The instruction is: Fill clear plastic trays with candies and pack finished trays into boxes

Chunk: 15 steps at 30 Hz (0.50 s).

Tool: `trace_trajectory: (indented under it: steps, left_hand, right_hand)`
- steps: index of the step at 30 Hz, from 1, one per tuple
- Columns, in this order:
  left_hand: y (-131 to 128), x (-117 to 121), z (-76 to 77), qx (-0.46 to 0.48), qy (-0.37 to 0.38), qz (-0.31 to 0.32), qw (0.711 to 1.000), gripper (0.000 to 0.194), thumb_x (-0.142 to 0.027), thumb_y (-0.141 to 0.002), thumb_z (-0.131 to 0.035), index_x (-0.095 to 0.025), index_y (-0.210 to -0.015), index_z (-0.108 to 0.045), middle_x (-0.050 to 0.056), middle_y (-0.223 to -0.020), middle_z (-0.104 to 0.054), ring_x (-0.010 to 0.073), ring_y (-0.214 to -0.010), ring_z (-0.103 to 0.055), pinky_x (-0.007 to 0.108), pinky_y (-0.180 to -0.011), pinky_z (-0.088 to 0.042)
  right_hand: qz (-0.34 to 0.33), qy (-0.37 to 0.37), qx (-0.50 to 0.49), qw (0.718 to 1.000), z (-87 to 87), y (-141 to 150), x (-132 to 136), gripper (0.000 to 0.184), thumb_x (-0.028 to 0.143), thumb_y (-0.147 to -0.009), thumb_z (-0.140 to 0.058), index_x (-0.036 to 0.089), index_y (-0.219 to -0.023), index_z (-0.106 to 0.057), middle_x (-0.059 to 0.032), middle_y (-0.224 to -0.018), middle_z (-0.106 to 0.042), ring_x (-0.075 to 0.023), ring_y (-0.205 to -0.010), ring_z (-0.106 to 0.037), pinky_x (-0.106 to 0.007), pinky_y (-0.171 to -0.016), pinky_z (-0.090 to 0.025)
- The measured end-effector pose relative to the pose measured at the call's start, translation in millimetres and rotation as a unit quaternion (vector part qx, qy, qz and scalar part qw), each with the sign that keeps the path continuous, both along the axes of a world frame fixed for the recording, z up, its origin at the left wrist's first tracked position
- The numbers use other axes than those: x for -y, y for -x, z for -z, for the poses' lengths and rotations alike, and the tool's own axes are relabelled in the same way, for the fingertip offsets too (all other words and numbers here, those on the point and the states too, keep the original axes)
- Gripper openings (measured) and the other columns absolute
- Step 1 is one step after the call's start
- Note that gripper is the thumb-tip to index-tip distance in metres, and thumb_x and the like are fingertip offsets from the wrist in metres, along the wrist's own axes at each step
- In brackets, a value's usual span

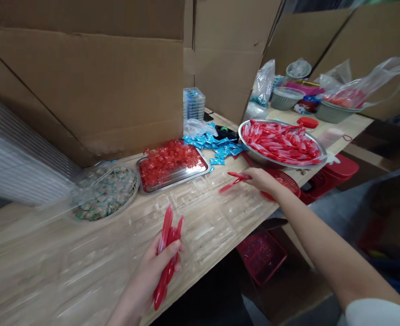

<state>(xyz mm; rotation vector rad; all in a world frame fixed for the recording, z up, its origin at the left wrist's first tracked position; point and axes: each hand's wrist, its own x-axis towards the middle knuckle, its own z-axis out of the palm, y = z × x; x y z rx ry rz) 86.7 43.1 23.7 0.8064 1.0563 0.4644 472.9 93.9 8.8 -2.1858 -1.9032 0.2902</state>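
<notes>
My left hand (pixel 162 258) is closed around several glossy red pen-shaped plastic pieces (pixel 166 224) with pointed, paler ends. Out to the right, my right hand (pixel 259 179) grips a few similar red pieces (pixel 238 176), their ends pointing left over the table; their exact kind does not show. Just beyond that hand stands a wide metal bowl (pixel 284 164) heaped with red and whitish-pink pieces (pixel 278 140) of the same shape. Beneath both hands, see-through moulded plastic trays (pixel 200 213) cover much of the wooden table (pixel 207 267).
A metal tray (pixel 186 173) holds small red pieces. Left of it sits a round see-through container (pixel 107 192) of small packets, beside stacked plastic trays (pixel 26 154). Blue sachets (pixel 220 147) lie behind. Cardboard (pixel 118 90) walls the back; a red basket (pixel 288 183) stands near the bowl.
</notes>
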Motion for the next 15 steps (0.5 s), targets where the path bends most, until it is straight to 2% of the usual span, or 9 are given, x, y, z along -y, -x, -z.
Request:
trace_trajectory:
  steps: [2, 4, 5, 6, 7, 9, 11, 13, 15]
  left_hand:
    - [-1, 3, -3.4, -0.005, -0.004, -0.002, 1.0, 0.035, -0.042, -0.073, -0.064, -0.02, -0.096, -0.05, -0.001, -0.079, -0.058, 0.0059, -0.052, -0.051, 0.018, -0.048, -0.039]
    - [1, 5, -6.2, -0.007, -0.009, -0.01, 1.0, 0.037, -0.042, -0.071, -0.065, -0.019, -0.097, -0.052, 0.0, -0.079, -0.059, 0.0061, -0.052, -0.051, 0.019, -0.05, -0.041]
    - [2, 5, -6.8, -0.008, -0.008, -0.015, 1.0, 0.038, -0.042, -0.07, -0.066, -0.019, -0.097, -0.052, 0.0, -0.079, -0.06, 0.0062, -0.052, -0.051, 0.019, -0.05, -0.041]
    - [4, 6, -6.8, -0.009, -0.005, -0.023, 1.0, 0.039, -0.042, -0.069, -0.067, -0.019, -0.097, -0.052, 0.0, -0.079, -0.06, 0.0062, -0.052, -0.05, 0.019, -0.05, -0.042]
    - [5, 6, -6.0, -0.011, -0.002, -0.032, 0.999, 0.039, -0.041, -0.069, -0.067, -0.018, -0.098, -0.053, 0.001, -0.08, -0.06, 0.0061, -0.051, -0.05, 0.019, -0.05, -0.042]
    - [4, 7, -2.9, -0.012, 0.006, -0.049, 0.999, 0.038, -0.041, -0.069, -0.067, -0.018, -0.096, -0.053, 0.001, -0.081, -0.06, 0.0058, -0.051, -0.049, 0.019, -0.049, -0.041]
    - [-2, 9, -0.3, -0.005, 0.012, -0.05, 0.999, 0.037, -0.04, -0.07, -0.067, -0.017, -0.095, -0.053, 0.001, -0.081, -0.06, 0.0057, -0.051, -0.049, 0.019, -0.048, -0.041]
    - [-14, 12, -0.9, 0.009, 0.018, -0.027, 0.999, 0.035, -0.038, -0.07, -0.067, -0.017, -0.094, -0.053, 0.001, -0.081, -0.059, 0.0056, -0.052, -0.05, 0.019, -0.049, -0.04]
    - [-26, 17, -5.2, 0.025, 0.019, 0.005, 1.0, 0.032, -0.036, -0.07, -0.067, -0.017, -0.093, -0.053, 0.0, -0.082, -0.059, 0.0053, -0.053, -0.049, 0.018, -0.05, -0.04]
  right_hand:
    - [-0.005, 0.011, -0.034, 0.999, -3.2, 5, -2, 0.027, 0.021, -0.069, -0.057, 0.021, -0.095, -0.066, -0.0059, -0.09, -0.068, -0.0196, -0.079, -0.059, -0.026, -0.067, -0.041]
    - [0.04, -0.025, -0.122, 0.991, -7.9, 9, 4, 0.031, 0.024, -0.069, -0.059, 0.021, -0.1, -0.062, -0.0058, -0.094, -0.066, -0.0188, -0.081, -0.058, -0.025, -0.067, -0.041]
    - [0.075, -0.044, -0.196, 0.977, -10.4, 12, 12, 0.031, 0.03, -0.07, -0.058, 0.021, -0.1, -0.061, -0.0044, -0.088, -0.065, -0.0168, -0.075, -0.057, -0.024, -0.062, -0.041]
    - [0.11, -0.052, -0.29, 0.949, -12.5, 15, 22, 0.029, 0.036, -0.073, -0.056, 0.022, -0.098, -0.059, -0.002, -0.078, -0.062, -0.014, -0.065, -0.055, -0.023, -0.054, -0.039]
    - [0.14, -0.051, -0.396, 0.906, -13.9, 20, 35, 0.028, 0.042, -0.076, -0.051, 0.022, -0.094, -0.057, 0.0008, -0.067, -0.057, -0.0113, -0.054, -0.049, -0.021, -0.045, -0.035]
    - [0.185, -0.024, -0.593, 0.784, -14.4, 37, 67, 0.028, 0.048, -0.079, -0.045, 0.022, -0.086, -0.053, 0.0051, -0.055, -0.045, -0.0079, -0.042, -0.037, -0.019, -0.036, -0.025]
    - [0.212, -0.006, -0.703, 0.679, -11.7, 60, 99, 0.024, 0.044, -0.078, -0.052, 0.02, -0.081, -0.052, 0.0052, -0.057, -0.046, -0.0065, -0.045, -0.041, -0.017, -0.039, -0.03]
    - [0.22, -0.007, -0.745, 0.63, -7.2, 84, 123, 0.02, 0.037, -0.076, -0.059, 0.019, -0.085, -0.054, 0.0028, -0.067, -0.054, -0.007, -0.054, -0.05, -0.018, -0.049, -0.041]
    - [0.222, -0.016, -0.758, 0.613, -2.5, 99, 137, 0.02, 0.033, -0.075, -0.062, 0.019, -0.087, -0.056, -0.0005, -0.08, -0.061, -0.0095, -0.067, -0.057, -0.022, -0.062, -0.047]
